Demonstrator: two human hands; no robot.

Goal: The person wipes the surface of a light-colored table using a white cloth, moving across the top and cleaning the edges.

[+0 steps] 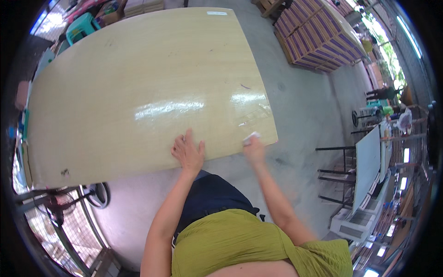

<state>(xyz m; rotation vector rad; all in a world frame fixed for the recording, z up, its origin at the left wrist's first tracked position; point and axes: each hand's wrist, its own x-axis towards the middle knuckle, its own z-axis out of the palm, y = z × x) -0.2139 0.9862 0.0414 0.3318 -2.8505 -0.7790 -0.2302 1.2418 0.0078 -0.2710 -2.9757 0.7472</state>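
Observation:
A wide pale-yellow tabletop [124, 78] with a glossy surface stretches out in front of me. My left hand [188, 152] rests on it near the close edge, fingers spread and nothing in them. Farther right, my right hand [254, 150] is closed around a small white wad [251, 137], held against the tabletop by its near right corner. That hand is slightly blurred. Whether the wad is cloth or paper I cannot make out. Strips of clear tape [254, 115] and a dark mark [245, 86] show on the surface just beyond it.
Strapped cardboard stacks [318, 34] stand on a pallet beyond the right side. A white table [367, 166] with black legs is at the far right. At the far left are a green plastic stool [82, 27] and a fan [57, 207]. A person [383, 93] stands in the distance.

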